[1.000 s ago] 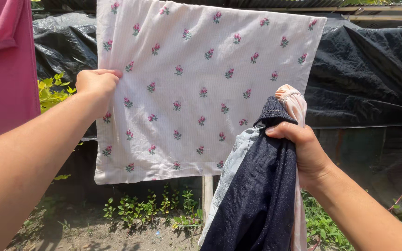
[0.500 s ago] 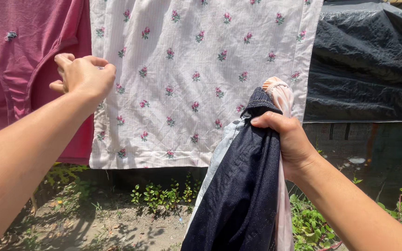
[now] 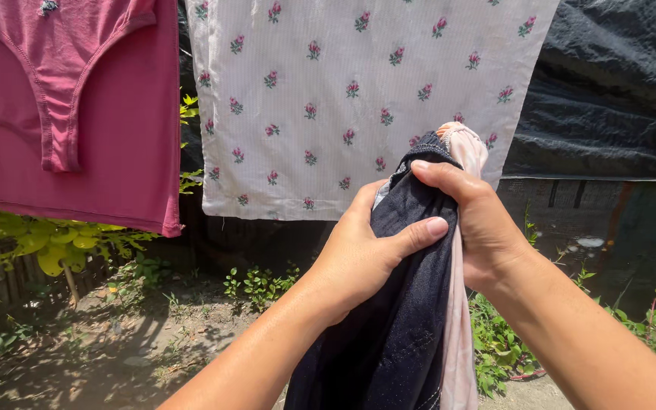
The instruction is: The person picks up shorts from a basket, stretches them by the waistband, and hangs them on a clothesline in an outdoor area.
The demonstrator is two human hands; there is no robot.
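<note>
Before hanging floral cloth (image 3: 358,99), left hand (image 3: 366,250) and right hand (image 3: 480,220) fingers clench bundled dark garment (image 3: 396,326).

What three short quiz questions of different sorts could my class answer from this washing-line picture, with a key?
1. True or false: both hands grip the bundle of clothes.
2. Which hangs left of the white flowered cloth? A pink garment, B yellow towel, C blue jeans.
3. What colour is the thin cloth beside the dark garment in the bundle?

Key
1. True: the left hand and right hand both hold it.
2. A, the pink garment.
3. Pale pink.
</note>
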